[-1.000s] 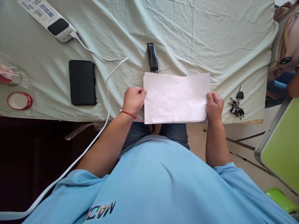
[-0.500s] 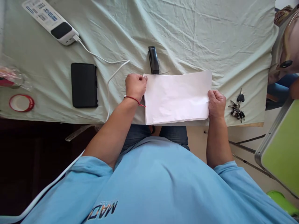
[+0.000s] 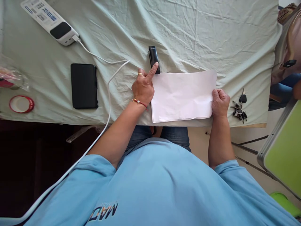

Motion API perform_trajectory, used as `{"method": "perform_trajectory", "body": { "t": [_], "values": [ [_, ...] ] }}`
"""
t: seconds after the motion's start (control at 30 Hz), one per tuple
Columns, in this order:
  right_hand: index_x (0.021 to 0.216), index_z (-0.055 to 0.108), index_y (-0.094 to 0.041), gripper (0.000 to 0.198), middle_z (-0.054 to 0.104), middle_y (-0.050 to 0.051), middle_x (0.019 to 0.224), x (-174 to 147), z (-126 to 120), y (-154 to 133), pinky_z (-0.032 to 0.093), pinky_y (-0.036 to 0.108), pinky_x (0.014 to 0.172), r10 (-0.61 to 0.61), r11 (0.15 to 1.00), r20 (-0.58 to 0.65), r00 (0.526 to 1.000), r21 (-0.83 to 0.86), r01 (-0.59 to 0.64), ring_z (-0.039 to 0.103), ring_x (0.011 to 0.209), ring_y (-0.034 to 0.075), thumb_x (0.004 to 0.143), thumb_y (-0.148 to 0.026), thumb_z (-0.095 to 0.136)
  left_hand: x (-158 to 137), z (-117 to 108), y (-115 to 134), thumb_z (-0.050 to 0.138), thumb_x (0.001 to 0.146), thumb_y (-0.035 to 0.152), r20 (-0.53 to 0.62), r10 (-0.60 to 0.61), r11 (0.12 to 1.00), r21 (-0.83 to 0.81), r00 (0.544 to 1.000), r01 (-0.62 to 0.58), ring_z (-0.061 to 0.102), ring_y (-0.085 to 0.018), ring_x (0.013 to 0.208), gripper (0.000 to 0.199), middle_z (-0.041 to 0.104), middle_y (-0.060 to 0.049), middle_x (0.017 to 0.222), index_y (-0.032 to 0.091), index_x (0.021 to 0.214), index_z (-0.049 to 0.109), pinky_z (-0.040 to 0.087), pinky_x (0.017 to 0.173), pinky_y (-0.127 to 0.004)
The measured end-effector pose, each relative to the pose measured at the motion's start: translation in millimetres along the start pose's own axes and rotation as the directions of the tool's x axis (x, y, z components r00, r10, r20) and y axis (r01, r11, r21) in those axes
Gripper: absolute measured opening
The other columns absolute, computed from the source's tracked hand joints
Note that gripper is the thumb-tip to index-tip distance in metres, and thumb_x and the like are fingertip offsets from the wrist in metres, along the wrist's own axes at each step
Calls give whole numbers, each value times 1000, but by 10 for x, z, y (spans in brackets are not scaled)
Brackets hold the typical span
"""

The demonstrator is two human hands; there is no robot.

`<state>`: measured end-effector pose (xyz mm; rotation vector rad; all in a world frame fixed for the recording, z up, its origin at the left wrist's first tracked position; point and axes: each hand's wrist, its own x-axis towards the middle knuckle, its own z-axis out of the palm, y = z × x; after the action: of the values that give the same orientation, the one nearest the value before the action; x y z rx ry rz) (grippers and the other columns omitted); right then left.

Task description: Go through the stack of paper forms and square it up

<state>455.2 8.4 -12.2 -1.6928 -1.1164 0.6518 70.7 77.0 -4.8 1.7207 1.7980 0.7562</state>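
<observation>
A thin stack of white paper [image 3: 183, 95] lies near the table's front edge, its sheet edges slightly offset at the bottom. My right hand [image 3: 220, 102] pinches its right edge between thumb and curled fingers. At the stack's upper left corner is my left hand [image 3: 144, 86], with a ring and a red string bracelet. Its index finger is stretched out and its tip overlaps a black stapler [image 3: 153, 55]; whether it presses on it I cannot tell. The left hand grips nothing that I can see. The stapler's near end meets the paper's top edge.
A green cloth [image 3: 211, 37] covers the table. On the left are a white power bank [image 3: 50, 22] with a white cable [image 3: 109, 91], a black tablet-like case [image 3: 84, 85] and a red-rimmed tape roll [image 3: 21, 104]. Keys [image 3: 239, 110] lie right of my right hand.
My left hand has let go of the paper's left edge and reached up and right, index finger out over the stapler. The paper and my right hand have shifted slightly right.
</observation>
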Motion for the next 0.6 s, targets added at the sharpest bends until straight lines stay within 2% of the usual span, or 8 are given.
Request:
{"method": "perform_trajectory", "body": {
  "t": [0.17,0.27,0.33,0.43,0.5,0.53,0.57,0.6],
  "values": [
    [82,63,-24,70,49,-4,74,-5,22,-14,35,30,66,2,1000,2,1000,-8,-2,39,71,12,86,-92,81,27,-71,9,66,108,29,59,-9,1000,-22,998,10,75,-39,124,62,66,-11,132,39,170,70,59,118,-55],
    [81,63,-24,69,49,-5,73,-17,29,-4,36,31,67,-9,999,-11,1000,-32,8,40,71,13,89,-92,79,58,-132,73,63,103,20,118,-4,995,102,993,-8,76,-42,119,73,69,-13,140,42,172,69,59,115,-62],
    [82,63,-25,68,50,-5,73,-29,30,6,37,31,70,-26,997,-17,1000,-67,25,41,72,13,91,-91,77,-5,-156,135,64,100,18,153,1,981,193,988,-30,76,-43,117,83,68,-17,149,41,180,61,61,110,-63],
    [82,63,-25,67,50,-5,72,-45,28,14,37,32,72,-51,992,-10,999,-115,49,43,73,13,95,-89,73,-340,-224,231,73,98,23,158,58,984,157,986,-83,76,-42,122,95,68,-19,155,35,189,47,64,110,-56],
    [83,63,-25,66,49,-6,73,-49,24,16,38,32,72,-58,991,1,998,-122,58,43,74,13,96,-89,71,-711,-364,271,71,104,32,152,137,989,41,979,-145,76,-38,129,87,69,-17,159,33,188,48,63,114,-49],
    [84,63,-25,66,49,-5,74,-49,22,17,38,33,72,-60,991,7,998,-121,61,43,74,13,97,-89,71,-920,-481,276,67,107,36,183,154,988,-3,971,-156,78,-35,125,74,74,-16,151,31,181,58,63,112,-46],
    [84,63,-25,66,48,-5,74,-48,19,18,38,33,72,-63,991,11,998,-121,63,43,74,13,97,-89,71,-1132,-633,267,62,110,38,274,171,985,-51,946,-163,80,-34,117,59,80,-15,136,29,167,72,65,107,-44],
    [84,63,-25,66,48,-5,74,-48,17,21,38,33,72,-66,990,12,998,-122,67,43,74,13,97,-89,71,-1339,-821,242,56,113,40,420,194,980,-117,886,-159,82,-31,107,45,84,-12,118,28,147,83,66,100,-42]
  ]
}}
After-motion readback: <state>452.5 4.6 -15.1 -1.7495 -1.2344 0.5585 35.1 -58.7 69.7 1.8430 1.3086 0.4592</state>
